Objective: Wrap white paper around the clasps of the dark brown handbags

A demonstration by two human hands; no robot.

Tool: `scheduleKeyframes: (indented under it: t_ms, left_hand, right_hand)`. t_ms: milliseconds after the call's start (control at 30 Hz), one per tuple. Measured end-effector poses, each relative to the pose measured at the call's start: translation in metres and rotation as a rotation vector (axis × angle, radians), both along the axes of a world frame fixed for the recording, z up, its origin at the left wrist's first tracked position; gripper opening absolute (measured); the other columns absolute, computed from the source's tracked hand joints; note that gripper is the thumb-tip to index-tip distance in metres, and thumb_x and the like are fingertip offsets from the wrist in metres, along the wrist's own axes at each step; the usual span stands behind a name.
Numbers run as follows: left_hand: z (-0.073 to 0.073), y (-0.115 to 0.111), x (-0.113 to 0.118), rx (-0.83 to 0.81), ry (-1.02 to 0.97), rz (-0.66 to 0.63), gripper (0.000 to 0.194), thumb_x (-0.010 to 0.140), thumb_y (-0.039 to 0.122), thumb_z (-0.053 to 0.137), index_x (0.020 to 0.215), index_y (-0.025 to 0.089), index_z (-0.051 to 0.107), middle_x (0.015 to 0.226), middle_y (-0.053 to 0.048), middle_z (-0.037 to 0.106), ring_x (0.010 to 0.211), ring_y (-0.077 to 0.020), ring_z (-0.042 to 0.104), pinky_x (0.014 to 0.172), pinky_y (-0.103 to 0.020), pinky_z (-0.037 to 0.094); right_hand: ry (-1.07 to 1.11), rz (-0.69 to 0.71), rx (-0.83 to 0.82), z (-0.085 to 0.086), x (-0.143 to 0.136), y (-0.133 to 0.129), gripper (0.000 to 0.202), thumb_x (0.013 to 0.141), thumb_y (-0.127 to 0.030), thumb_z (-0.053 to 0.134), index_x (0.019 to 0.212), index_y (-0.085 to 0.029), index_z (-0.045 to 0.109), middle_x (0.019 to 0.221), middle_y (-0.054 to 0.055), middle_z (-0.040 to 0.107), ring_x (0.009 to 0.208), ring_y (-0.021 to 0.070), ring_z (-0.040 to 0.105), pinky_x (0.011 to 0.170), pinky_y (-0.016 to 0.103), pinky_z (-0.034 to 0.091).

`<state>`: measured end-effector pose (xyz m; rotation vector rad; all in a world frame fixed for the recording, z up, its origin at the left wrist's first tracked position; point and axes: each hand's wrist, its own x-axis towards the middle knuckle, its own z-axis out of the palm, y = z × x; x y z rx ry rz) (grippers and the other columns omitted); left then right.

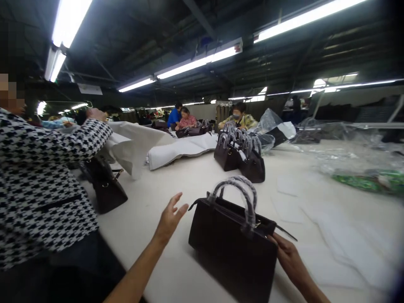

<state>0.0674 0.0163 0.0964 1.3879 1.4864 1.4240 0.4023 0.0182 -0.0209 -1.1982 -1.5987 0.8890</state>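
Observation:
A dark brown handbag (232, 248) stands on the white table in front of me, its two handles wrapped in clear plastic. Its top looks unzipped, with a zipper end poking out on each side. My right hand (287, 254) grips the bag's right upper edge, thumb on top and the other fingers partly hidden behind the side. Just left of the bag, my left hand (170, 216) hovers with fingers apart, touching nothing.
Several similar bags (241, 155) stand farther back beside folded white sheeting (183, 149). A co-worker in a houndstooth jacket (47, 181) stands at left near another dark bag (109, 191). White sheets (334, 261) and clear plastic (353, 147) lie at right. Other people sit beyond.

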Motion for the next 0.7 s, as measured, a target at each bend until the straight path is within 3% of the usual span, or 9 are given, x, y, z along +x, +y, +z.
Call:
scheduleKeyframes:
  t_ms: [100,200,300,533,700]
  left_hand:
    - [-0.036,-0.001,0.033,-0.074,-0.049,-0.243,0.05,0.073,0.044,0.057,0.115,0.018,0.051,0.122,-0.008,0.052,0.113,-0.0238,0.046,0.095,-0.034,0.037]
    - [-0.06,-0.03,0.067,-0.043,-0.078,-0.191,0.041,0.079,0.045,0.048,0.109,0.017,0.055,0.109,-0.006,0.06,0.101,-0.0228,0.054,0.088,-0.033,0.041]
    - [-0.074,-0.06,0.08,-0.03,-0.095,-0.102,0.039,0.079,0.044,0.05,0.108,0.019,0.054,0.106,-0.004,0.061,0.101,-0.0222,0.054,0.087,-0.031,0.041]
    - [-0.087,-0.08,0.077,-0.054,-0.172,-0.123,0.042,0.076,0.042,0.054,0.111,0.019,0.053,0.109,-0.004,0.06,0.107,-0.0225,0.05,0.094,-0.032,0.037]
    - [-0.076,-0.068,0.073,-0.091,-0.208,-0.191,0.046,0.075,0.044,0.055,0.112,0.018,0.053,0.112,-0.005,0.059,0.109,-0.0244,0.049,0.096,-0.034,0.037]
  right_hand:
    - [0.041,0.049,-0.121,0.01,0.014,-0.009,0.041,0.082,-0.046,0.044,0.105,-0.017,0.061,0.093,0.006,0.066,0.097,0.0272,0.056,0.082,0.035,0.047]
    - [0.089,0.002,-0.139,0.019,0.02,-0.019,0.042,0.078,-0.044,0.051,0.111,-0.019,0.058,0.101,0.007,0.064,0.097,0.0267,0.057,0.086,0.038,0.045]
    - [0.134,-0.09,-0.094,0.023,0.02,-0.037,0.047,0.074,-0.04,0.057,0.118,-0.022,0.052,0.113,0.007,0.059,0.105,0.0266,0.052,0.093,0.04,0.039]
    - [0.162,-0.123,-0.052,0.02,0.017,-0.06,0.046,0.081,-0.044,0.047,0.122,-0.022,0.047,0.122,0.007,0.053,0.113,0.0243,0.047,0.095,0.037,0.038]
    - [0.122,-0.189,-0.035,0.022,0.022,-0.071,0.038,0.082,-0.045,0.046,0.107,-0.018,0.054,0.104,0.008,0.061,0.094,0.0224,0.058,0.079,0.032,0.048]
